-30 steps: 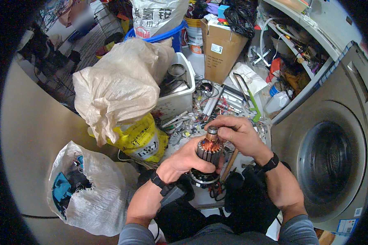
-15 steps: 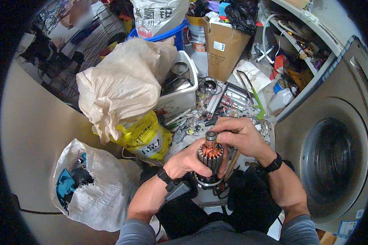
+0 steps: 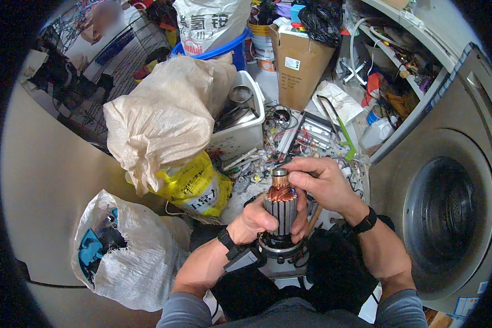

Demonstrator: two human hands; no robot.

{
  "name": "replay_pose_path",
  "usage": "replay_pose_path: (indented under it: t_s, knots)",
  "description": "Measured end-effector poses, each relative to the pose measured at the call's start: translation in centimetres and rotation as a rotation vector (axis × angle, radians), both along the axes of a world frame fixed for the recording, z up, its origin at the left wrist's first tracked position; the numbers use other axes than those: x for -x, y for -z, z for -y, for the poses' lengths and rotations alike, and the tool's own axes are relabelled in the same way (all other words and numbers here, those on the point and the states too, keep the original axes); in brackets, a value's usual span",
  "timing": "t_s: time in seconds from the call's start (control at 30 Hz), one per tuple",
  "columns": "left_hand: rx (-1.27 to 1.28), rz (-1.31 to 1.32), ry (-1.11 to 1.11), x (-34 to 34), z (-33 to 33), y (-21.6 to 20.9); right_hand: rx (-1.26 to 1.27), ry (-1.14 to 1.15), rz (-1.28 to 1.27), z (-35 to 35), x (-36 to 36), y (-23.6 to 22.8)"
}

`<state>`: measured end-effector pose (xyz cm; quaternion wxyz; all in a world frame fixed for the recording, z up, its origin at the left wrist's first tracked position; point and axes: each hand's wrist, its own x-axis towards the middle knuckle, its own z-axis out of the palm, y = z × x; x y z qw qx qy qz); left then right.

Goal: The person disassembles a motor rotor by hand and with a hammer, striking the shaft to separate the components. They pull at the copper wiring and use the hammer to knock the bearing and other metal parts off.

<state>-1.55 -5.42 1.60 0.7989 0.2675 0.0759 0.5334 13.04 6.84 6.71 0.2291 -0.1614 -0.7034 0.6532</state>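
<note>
A motor armature (image 3: pixel 280 212) stands nearly upright between my hands, with a ridged dark metal core, copper windings, and a copper commutator topped by a round steel bearing. My left hand (image 3: pixel 256 220) is wrapped round its core, thumb on the near side and fingers on the far side. At the upper end, my right hand (image 3: pixel 325 185) pinches by the commutator and bearing with thumb and forefinger. Below the armature is a dark round motor end housing (image 3: pixel 281 253) between my knees. Whether the two are joined is hidden.
Loose small parts and wires (image 3: pixel 251 177) litter the floor ahead, with a green-framed hacksaw (image 3: pixel 344 136) farther right. Left stand a white sack (image 3: pixel 142 257), a yellow bag (image 3: pixel 199 186) and a grey bin (image 3: pixel 243 136). A front-loading washer (image 3: pixel 448 218) is close on my right.
The armature has risen slightly relative to the housing below, showing more of its core. My left hand has shifted a little lower; my right hand remains at the top.
</note>
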Motion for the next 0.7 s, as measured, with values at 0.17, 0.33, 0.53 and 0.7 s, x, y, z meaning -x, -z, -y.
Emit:
replay_pose_path:
  t_s: [0.17, 0.33, 0.53, 0.7]
  knots:
    - [0.018, -0.074, -0.018, 0.3, 0.1, 0.0, -0.023, -0.027, 0.013, -0.3, -0.2, 0.1]
    - [0.040, -0.175, -0.072, 0.5, 0.3, -0.6, -0.126, -0.022, -0.075, -0.6, -0.1, 0.9]
    - [0.104, -0.404, -0.200, 0.6, 0.3, -2.5, -0.103, -0.068, -0.091, -1.1, -0.3, 0.5]
    - [0.187, -0.572, -0.293, 0.4, 0.3, -3.1, -0.145, -0.086, -0.093, -1.3, -0.3, 0.8]
